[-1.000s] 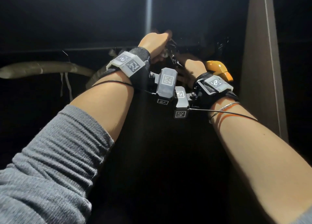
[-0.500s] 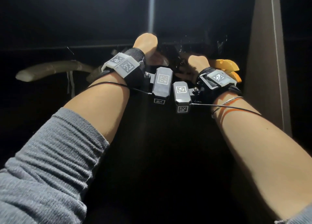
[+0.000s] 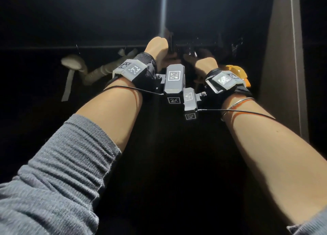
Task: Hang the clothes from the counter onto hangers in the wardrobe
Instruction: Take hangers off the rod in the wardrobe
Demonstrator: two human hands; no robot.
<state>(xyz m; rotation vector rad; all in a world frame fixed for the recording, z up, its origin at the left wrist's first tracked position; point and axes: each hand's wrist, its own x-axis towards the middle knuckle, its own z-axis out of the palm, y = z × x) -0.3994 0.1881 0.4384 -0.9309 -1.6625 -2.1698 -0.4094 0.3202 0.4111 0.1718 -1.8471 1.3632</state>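
Hands, left point(image 3: 157, 50) and right point(image 3: 205, 64), at dark rail point(image 3: 106, 46) (fingers' state unclear), padded cream hanger point(image 3: 95, 71) nearby.

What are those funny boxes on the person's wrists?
Both wrists wear black straps with grey boxes bearing black-and-white square codes: left wrist box, right wrist box. Thin black cables run from them. Grey ribbed sleeves are pushed up. The right wrist has thin bracelets.
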